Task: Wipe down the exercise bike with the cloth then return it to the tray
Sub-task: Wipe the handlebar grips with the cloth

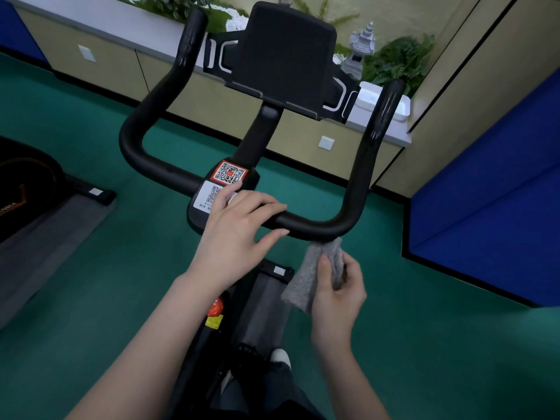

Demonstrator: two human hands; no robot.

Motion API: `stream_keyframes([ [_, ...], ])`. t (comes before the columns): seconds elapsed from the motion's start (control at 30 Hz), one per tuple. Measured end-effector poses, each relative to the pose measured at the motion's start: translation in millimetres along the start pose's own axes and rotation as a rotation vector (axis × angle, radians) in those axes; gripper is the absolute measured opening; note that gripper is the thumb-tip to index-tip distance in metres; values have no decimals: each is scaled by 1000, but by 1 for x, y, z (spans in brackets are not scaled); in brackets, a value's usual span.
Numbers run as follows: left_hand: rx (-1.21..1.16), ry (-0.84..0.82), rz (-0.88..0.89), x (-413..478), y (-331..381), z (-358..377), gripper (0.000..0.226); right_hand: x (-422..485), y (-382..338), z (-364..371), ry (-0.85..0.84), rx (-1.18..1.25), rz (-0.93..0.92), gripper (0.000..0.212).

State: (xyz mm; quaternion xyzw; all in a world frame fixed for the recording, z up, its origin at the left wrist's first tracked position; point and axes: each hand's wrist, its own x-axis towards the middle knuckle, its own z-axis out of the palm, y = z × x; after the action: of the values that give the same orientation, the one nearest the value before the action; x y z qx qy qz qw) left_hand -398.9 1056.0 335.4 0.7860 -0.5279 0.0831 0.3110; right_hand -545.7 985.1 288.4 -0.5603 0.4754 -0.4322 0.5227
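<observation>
**Cloth poised under the right bend of the handlebar**

At far left another machine (27,183) sits on its grey mat (60,231), apart from our work. Our left hand (239,225) lies on the middle of the handlebar (312,227) of the exercise bike (285,56), just below the QR sticker (229,172). Its fingers are straight and lie across the bar, gripping nothing; we judge it is there to steady the bar while the other hand wipes.

Further right, the grey cloth (309,268) is bunched, its top edge touching the underside of the bar's right bend. Our right hand (339,295) pinches it between thumb and curled fingers, so a firm folded edge meets the bar.

Beyond the right upright, the white tray (365,95) waits on the surface (394,133), well apart from the cloth.
</observation>
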Motion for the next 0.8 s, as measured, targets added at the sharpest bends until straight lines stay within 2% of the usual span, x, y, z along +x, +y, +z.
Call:
stream_keyframes([
  [0.17,-59,27,43,-2,-5,-9,31,-11,4,28,-192,110,174,12],
  [0.27,-44,63,57,-3,-14,-20,25,-17,-5,58,-331,324,298,11],
  [0.4,-95,33,41,-3,-31,-30,26,-24,-18,85,-408,575,459,13],
  [0.6,-101,43,35,-7,-32,-24,22,-14,-28,68,-340,626,565,12],
  [0.8,0,113,62,-5,-21,-21,18,4,-29,22,-180,550,540,14],
])
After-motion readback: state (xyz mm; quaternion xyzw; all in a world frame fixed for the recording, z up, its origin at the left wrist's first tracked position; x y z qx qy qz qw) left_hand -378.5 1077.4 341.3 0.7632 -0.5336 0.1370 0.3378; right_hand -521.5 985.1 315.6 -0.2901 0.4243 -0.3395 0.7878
